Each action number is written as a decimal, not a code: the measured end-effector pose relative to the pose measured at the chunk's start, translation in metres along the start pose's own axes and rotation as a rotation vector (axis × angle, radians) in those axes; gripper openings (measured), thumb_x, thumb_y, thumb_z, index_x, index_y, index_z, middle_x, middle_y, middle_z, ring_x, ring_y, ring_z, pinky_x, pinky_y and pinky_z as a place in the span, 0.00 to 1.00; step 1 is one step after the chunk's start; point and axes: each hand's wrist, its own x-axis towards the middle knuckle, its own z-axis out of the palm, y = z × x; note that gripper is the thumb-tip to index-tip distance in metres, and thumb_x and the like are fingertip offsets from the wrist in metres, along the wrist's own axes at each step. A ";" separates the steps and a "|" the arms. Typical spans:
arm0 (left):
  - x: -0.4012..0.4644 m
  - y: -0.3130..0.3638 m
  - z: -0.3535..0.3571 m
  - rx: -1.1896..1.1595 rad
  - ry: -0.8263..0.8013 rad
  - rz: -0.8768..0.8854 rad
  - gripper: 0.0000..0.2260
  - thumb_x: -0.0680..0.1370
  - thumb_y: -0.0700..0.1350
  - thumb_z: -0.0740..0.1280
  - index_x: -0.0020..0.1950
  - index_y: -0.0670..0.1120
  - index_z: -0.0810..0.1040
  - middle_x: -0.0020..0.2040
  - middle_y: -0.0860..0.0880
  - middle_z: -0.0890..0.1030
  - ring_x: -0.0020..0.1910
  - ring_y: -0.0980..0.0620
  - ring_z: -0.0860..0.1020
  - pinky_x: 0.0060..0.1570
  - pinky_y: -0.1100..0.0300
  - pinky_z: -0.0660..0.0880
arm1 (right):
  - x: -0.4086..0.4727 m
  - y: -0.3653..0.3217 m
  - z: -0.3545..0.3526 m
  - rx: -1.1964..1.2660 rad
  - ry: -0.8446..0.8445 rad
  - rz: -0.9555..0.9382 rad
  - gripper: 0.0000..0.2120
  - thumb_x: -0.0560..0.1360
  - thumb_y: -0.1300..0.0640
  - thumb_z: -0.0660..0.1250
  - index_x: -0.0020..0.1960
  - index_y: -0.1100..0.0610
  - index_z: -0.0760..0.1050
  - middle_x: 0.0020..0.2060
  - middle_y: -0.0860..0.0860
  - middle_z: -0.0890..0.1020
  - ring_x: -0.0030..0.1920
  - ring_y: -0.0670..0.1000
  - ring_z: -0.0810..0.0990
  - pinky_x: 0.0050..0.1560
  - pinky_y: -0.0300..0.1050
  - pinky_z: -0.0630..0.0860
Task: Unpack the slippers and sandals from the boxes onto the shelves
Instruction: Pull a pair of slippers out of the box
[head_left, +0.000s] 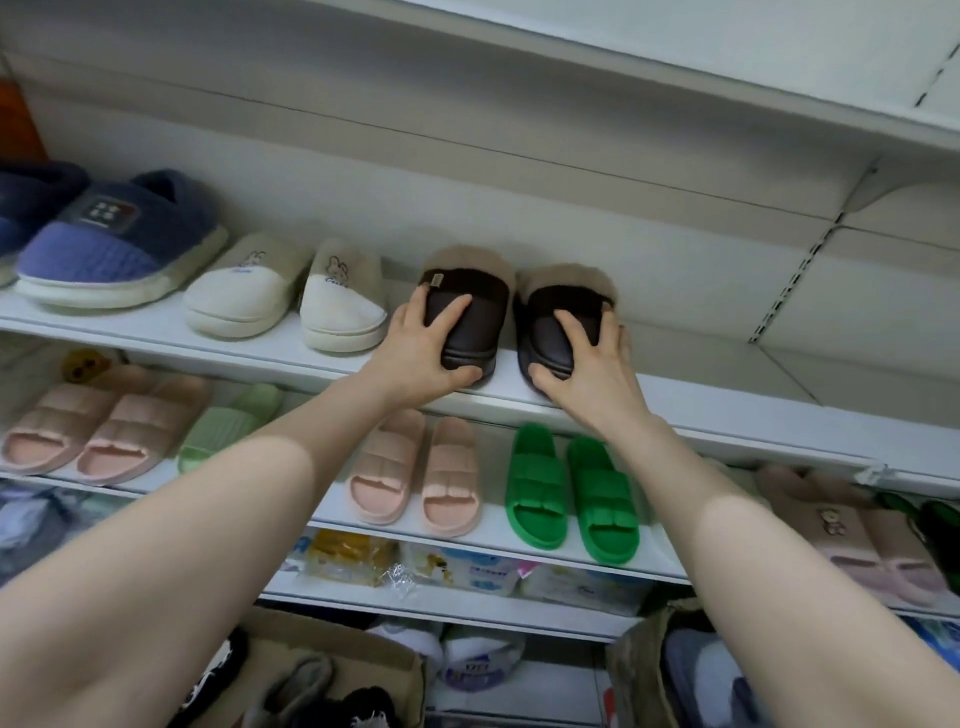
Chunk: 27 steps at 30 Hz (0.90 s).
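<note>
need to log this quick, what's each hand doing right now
Left hand: grips the left brown slipper on the shelf.
Right hand: grips the right brown slipper.

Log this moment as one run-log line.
step: shelving brown slippers | left hand: grips left brown slipper | right hand: grips right brown slipper | place: upper shelf
</note>
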 end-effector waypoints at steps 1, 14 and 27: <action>-0.002 0.001 -0.001 0.018 0.005 0.004 0.40 0.72 0.60 0.70 0.78 0.55 0.54 0.77 0.37 0.49 0.74 0.37 0.55 0.74 0.48 0.55 | -0.001 -0.001 -0.002 -0.021 -0.010 -0.005 0.37 0.74 0.38 0.66 0.78 0.44 0.55 0.78 0.62 0.49 0.76 0.67 0.51 0.73 0.60 0.59; -0.100 -0.029 -0.040 0.126 0.139 0.329 0.23 0.76 0.50 0.68 0.69 0.43 0.72 0.65 0.40 0.73 0.62 0.39 0.72 0.60 0.48 0.70 | -0.106 -0.062 -0.001 -0.234 0.082 -0.211 0.28 0.77 0.52 0.63 0.75 0.59 0.65 0.68 0.67 0.68 0.70 0.69 0.65 0.69 0.63 0.66; -0.334 -0.196 0.016 -0.029 -0.129 0.065 0.20 0.76 0.48 0.68 0.67 0.46 0.75 0.63 0.44 0.75 0.61 0.41 0.73 0.59 0.47 0.73 | -0.310 -0.170 0.170 -0.094 -0.291 -0.141 0.24 0.80 0.52 0.63 0.73 0.58 0.67 0.66 0.61 0.72 0.64 0.64 0.71 0.61 0.56 0.71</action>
